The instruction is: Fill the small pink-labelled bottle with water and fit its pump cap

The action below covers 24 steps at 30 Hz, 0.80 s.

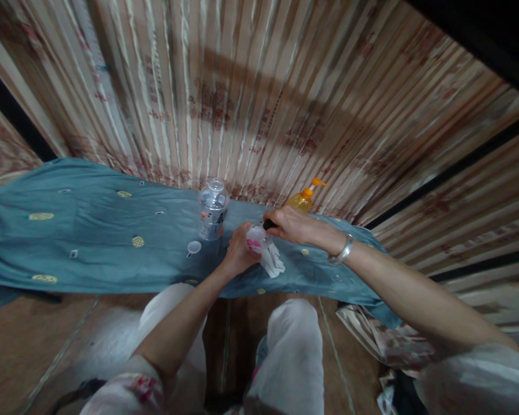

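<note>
My left hand point(237, 253) grips a small clear container with a pink bottom point(255, 239) over a blue cloth point(90, 236). My right hand point(292, 226), with a silver bangle on its wrist, pinches a dark tip at the container's top. A white tissue or label point(271, 260) hangs below the container. A clear plastic bottle with a lid point(213, 210) stands just left of my hands. A small white funnel point(193, 248) lies on the cloth beside that bottle. An orange pump bottle point(305, 197) stands behind my right hand.
The blue cloth with yellow dots covers a low ledge in front of a striped, printed wall point(251, 92). My knees in white trousers point(292, 346) are below, over a brown tiled floor point(34, 340). A patterned cloth point(372, 334) hangs at the right.
</note>
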{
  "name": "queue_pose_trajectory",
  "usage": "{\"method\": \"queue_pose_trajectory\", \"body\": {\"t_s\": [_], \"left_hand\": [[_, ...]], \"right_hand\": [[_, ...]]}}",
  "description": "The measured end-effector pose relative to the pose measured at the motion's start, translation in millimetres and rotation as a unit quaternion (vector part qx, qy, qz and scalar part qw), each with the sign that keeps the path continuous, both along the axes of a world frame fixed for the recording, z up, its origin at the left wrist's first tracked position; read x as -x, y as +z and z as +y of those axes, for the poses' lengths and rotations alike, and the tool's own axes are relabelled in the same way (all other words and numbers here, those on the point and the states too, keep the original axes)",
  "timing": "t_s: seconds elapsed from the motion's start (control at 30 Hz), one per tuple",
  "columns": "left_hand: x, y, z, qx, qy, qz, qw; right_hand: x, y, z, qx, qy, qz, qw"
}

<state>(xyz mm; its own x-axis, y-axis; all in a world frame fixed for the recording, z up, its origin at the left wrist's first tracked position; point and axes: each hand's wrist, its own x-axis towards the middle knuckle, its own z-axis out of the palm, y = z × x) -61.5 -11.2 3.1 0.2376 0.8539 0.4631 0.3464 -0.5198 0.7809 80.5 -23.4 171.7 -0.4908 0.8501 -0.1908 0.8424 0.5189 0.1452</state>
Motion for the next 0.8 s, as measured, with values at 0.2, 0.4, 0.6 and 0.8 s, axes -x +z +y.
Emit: {"method": "queue_pose_trajectory", "body": {"t_s": [0.2,0.4,0.6,0.8], "left_hand": [[-2,-12.4,4,-0.025,0.01,0.008,1.0],[-2,-13.9,7,-0.037,0.013,0.011,0.999],[-4,-19.1,8,-0.038,0.023,-0.007,0.999],[-3,-17.3,7,-0.043,0.02,0.012,0.999]], "right_hand": [[11,5.4,1,-0.02,-0.081,-0.074,0.994],[8,13.5,4,0.032,-0.047,-0.012,0.998],[13,13.4,0,0.007,-0.095,-0.054,0.994],[11,11.1,-1,0.016,-0.079,-0.048,0.996]]}}
